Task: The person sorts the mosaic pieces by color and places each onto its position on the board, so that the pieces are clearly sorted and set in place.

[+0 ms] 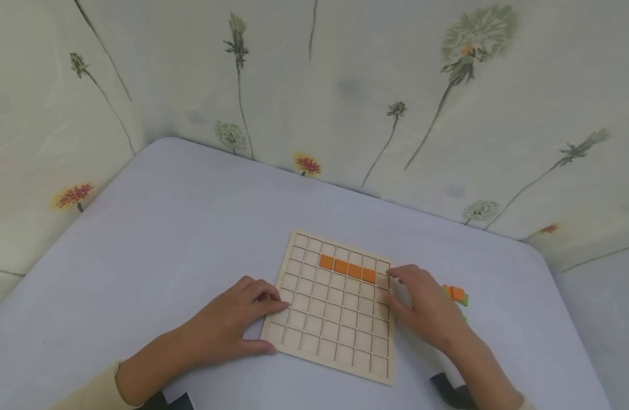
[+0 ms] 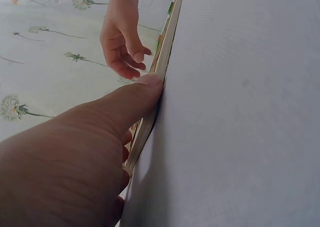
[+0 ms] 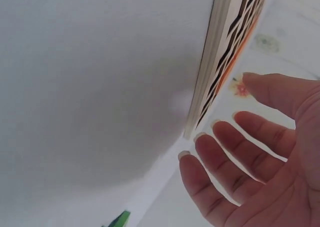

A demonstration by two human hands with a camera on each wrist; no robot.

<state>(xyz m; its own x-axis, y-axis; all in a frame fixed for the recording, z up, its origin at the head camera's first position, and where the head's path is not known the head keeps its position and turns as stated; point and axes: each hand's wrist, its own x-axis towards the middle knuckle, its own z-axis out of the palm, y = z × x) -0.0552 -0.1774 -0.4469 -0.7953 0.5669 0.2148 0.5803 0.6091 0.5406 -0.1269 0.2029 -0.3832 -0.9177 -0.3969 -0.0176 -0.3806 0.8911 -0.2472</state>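
A square wooden grid board lies on the table, with a row of several orange square tiles in its upper cells. My left hand rests at the board's left side, thumb at the near left corner and forefinger on the rim. In the left wrist view, the thumb touches the board's edge. Over the right rim hovers my right hand, its fingers loosely bent and apart. Nothing is between its thumb and fingers in the right wrist view.
Right of my right hand lies a small pile of orange and green tiles, partly hidden by the hand. Black objects show at the lower frame edge. A flower-printed curtain hangs behind the white table.
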